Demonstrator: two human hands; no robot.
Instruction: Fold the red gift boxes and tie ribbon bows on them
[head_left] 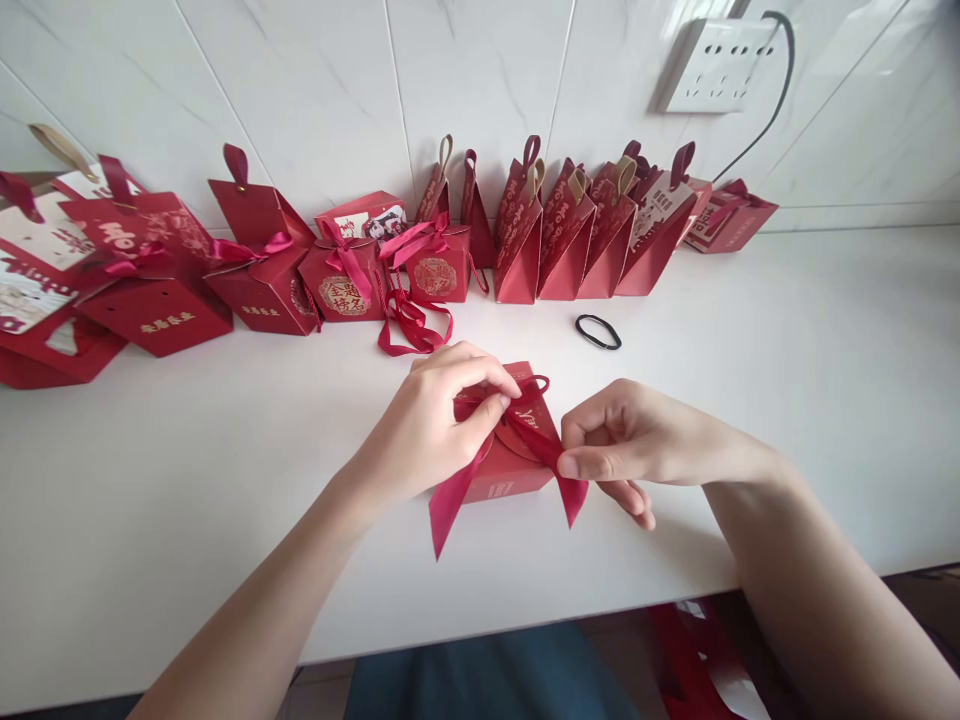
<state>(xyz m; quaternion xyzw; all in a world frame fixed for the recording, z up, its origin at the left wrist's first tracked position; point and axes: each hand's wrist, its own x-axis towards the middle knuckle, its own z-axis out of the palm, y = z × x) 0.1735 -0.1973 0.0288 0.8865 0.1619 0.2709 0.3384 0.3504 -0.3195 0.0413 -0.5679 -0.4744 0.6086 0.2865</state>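
Observation:
A small red gift box sits on the white table in front of me, with a red satin ribbon tied over its top. My left hand reaches over the box's left side, thumb and forefinger pinching the ribbon at the knot. A small ribbon loop sticks out just past those fingertips. At the box's right edge, my right hand pinches the ribbon's right tail between thumb and forefinger, its other fingers partly curled below. The left tail hangs down over the front of the box. My left hand hides part of the bow.
Several finished red boxes with bows stand along the tiled wall, and several slanted red boxes with loops are to their right. A loose red ribbon and a black hair tie lie behind the box. A wall socket is at upper right.

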